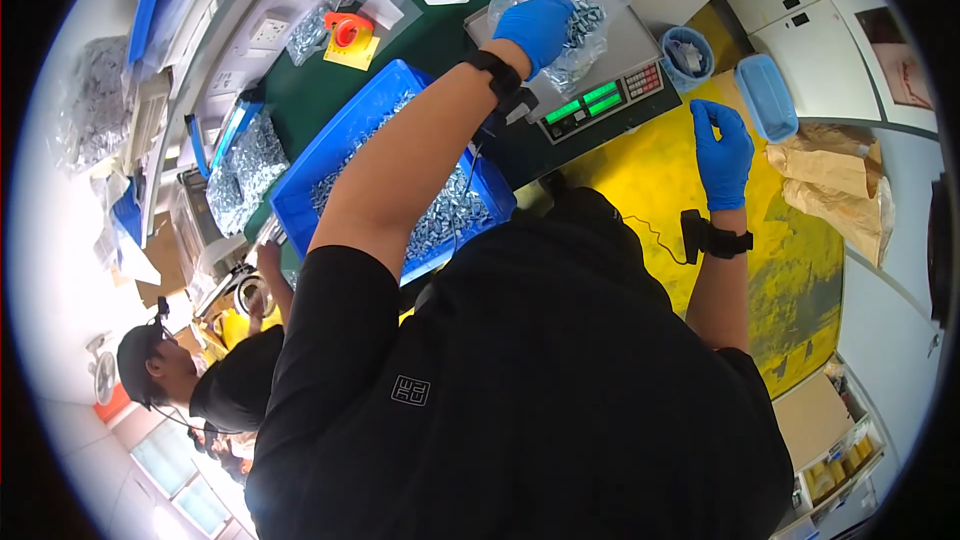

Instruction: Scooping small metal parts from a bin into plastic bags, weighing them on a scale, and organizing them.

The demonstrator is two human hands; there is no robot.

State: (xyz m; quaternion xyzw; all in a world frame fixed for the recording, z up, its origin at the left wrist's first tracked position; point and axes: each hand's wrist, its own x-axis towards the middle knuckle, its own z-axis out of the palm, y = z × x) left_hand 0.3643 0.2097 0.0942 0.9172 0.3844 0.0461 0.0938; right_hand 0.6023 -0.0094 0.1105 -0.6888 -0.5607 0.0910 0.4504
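Note:
My left hand (540, 32), in a blue glove, reaches into a clear plastic bag (575, 78) on the weighing scale (610, 48). Small silvery metal parts (583, 22) fill the bag beside its fingers. The hand looks closed; its fingertips are hidden among the parts, so what it grips cannot be made out. Away from the table, my right hand (724, 158), also blue-gloved, is held up over the yellow floor. Its finger and thumb bend loosely toward each other with a gap, and nothing shows in it. Under my left forearm stands a blue bin (370, 102) of similar metal parts (450, 212).
An orange tape roll (349, 32) lies on the green tabletop (300, 90) near filled bags (250, 165). Right of the scale stand a round blue bin (688, 58), a light-blue tub (766, 98) and brown paper sacks (835, 180). Another person (215, 370) works at the left.

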